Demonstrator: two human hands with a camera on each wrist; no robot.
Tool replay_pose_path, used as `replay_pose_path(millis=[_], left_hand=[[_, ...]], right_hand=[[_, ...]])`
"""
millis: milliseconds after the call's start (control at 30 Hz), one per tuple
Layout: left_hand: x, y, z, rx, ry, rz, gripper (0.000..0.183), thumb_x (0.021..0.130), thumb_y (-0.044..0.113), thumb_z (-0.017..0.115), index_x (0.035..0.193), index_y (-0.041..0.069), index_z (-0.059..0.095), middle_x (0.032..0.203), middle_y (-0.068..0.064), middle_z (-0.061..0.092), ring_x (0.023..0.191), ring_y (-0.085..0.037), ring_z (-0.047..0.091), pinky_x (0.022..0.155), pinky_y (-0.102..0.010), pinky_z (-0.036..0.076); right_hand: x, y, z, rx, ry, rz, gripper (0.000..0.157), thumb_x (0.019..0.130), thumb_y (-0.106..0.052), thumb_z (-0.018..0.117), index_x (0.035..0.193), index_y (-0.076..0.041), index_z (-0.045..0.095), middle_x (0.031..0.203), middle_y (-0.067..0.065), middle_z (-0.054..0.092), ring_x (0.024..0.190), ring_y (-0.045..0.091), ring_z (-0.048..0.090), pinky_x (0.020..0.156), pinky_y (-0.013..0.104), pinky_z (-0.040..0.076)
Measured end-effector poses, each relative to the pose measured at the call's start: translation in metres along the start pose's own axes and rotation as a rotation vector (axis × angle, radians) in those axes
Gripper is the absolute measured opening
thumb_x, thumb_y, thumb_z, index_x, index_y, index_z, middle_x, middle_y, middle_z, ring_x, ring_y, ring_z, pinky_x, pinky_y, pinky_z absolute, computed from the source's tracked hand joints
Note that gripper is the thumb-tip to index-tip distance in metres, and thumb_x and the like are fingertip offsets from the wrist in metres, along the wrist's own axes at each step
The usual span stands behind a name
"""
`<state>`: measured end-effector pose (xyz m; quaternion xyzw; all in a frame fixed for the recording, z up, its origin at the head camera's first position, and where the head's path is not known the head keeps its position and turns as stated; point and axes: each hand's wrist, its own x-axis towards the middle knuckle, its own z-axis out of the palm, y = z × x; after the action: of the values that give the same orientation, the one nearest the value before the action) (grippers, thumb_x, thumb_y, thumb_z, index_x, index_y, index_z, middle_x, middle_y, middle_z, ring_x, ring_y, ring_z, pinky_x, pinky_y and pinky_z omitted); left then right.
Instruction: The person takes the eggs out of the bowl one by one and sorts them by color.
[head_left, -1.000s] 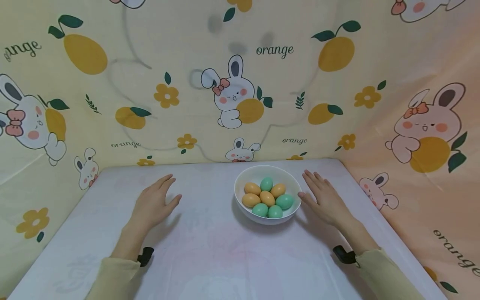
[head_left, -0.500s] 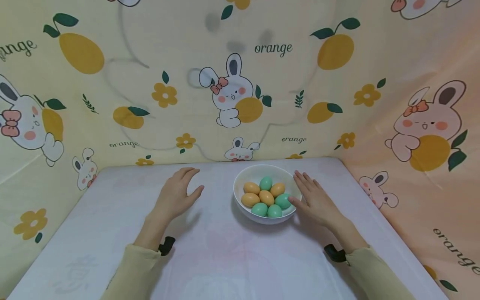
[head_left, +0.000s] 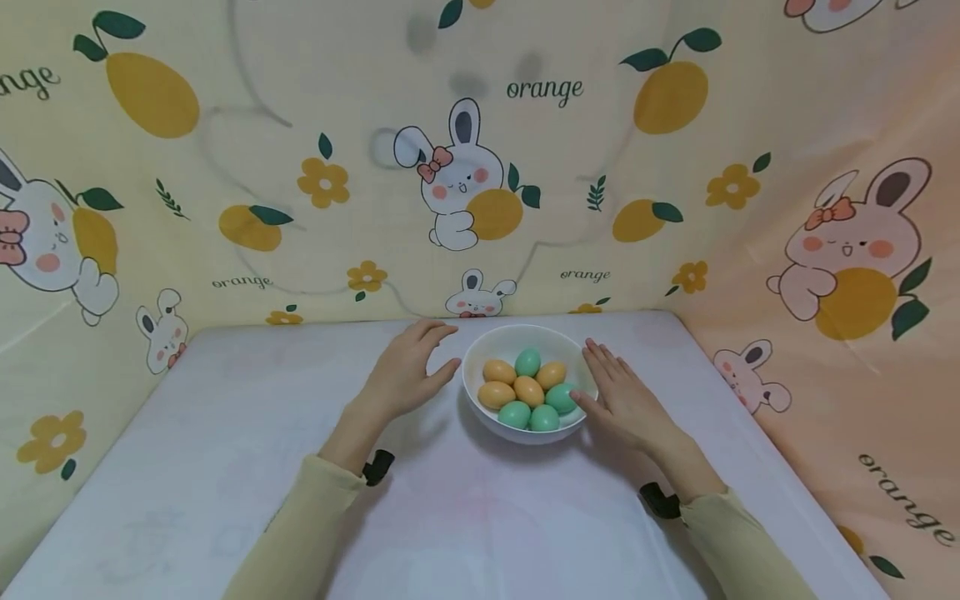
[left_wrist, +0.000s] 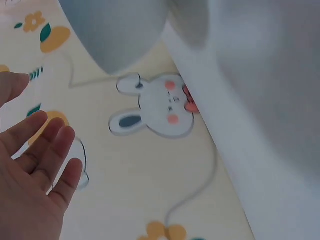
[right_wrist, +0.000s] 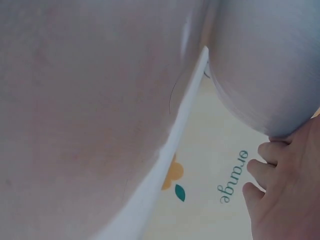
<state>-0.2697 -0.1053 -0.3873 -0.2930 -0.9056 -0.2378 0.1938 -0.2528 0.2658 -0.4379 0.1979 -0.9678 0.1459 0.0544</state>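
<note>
White bowl (head_left: 491,348) of eggs (head_left: 528,391) sits on the table (head_left: 465,525) between your left hand (head_left: 401,371), empty, fingers relaxed just beside its rim, and your nearer right hand (head_left: 628,402), straight fingers apparently touching its wall, contact partly hidden.

"orange" (head_left: 545,87) on patterned backdrop (head_left: 337,75)

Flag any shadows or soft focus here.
Head view: soft shadows on the table beneath the bowl, left hand and right hand; backdrop print reads clearly. Left wrist view: bowl grey, softly outlined. Right wrist view: table dull, low in contrast.
</note>
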Motion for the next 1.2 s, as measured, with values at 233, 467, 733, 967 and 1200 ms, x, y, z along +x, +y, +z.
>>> replay_pose_path(millis=[233,467,733,967,1200], left_hand=[[0.023,0.016,0.022,-0.022,-0.110,0.043,0.047,0.100,0.031,0.069,0.139,0.007,0.063,0.140,-0.011,0.058,0.119,-0.027,0.061,0.100,-0.045,0.053],[0.043,0.031,0.047,-0.027,-0.247,0.091,0.047,0.100,0.031,0.069,0.140,0.008,0.062,0.137,-0.009,0.060,0.123,-0.027,0.059,0.105,-0.045,0.050],[0.061,0.041,0.071,-0.001,-0.338,0.195,0.043,0.099,0.032,0.068,0.135,0.007,0.067,0.128,-0.007,0.063,0.116,-0.021,0.059,0.104,-0.037,0.050],[0.077,0.049,0.081,0.046,-0.427,0.220,0.042,0.101,0.032,0.066,0.137,0.010,0.067,0.129,-0.004,0.065,0.115,-0.017,0.060,0.105,-0.032,0.049],[0.090,0.054,0.096,0.127,-0.532,0.255,0.046,0.106,0.040,0.059,0.145,0.018,0.060,0.145,0.000,0.057,0.139,-0.019,0.049,0.123,-0.036,0.032]], right_hand=[[-0.002,-0.003,-0.002,0.029,-0.001,0.001,0.086,0.107,-0.056,0.043,0.164,0.003,0.017,0.173,0.017,0.010,0.159,0.039,0.011,0.127,0.056,0.012],[-0.003,-0.001,0.000,0.028,0.024,-0.016,0.084,0.108,-0.053,0.043,0.163,0.005,0.018,0.173,0.019,0.011,0.158,0.041,0.013,0.127,0.057,0.014],[-0.002,-0.001,0.000,0.036,0.019,-0.003,0.084,0.108,-0.054,0.043,0.164,0.003,0.017,0.173,0.016,0.010,0.159,0.039,0.012,0.128,0.055,0.013],[0.001,-0.001,0.000,0.032,0.012,-0.008,0.084,0.107,-0.055,0.043,0.164,0.003,0.018,0.173,0.016,0.010,0.159,0.038,0.012,0.128,0.055,0.013],[-0.001,-0.001,0.001,0.035,0.010,0.003,0.085,0.107,-0.055,0.044,0.164,0.003,0.018,0.174,0.016,0.009,0.159,0.038,0.011,0.128,0.055,0.012]])
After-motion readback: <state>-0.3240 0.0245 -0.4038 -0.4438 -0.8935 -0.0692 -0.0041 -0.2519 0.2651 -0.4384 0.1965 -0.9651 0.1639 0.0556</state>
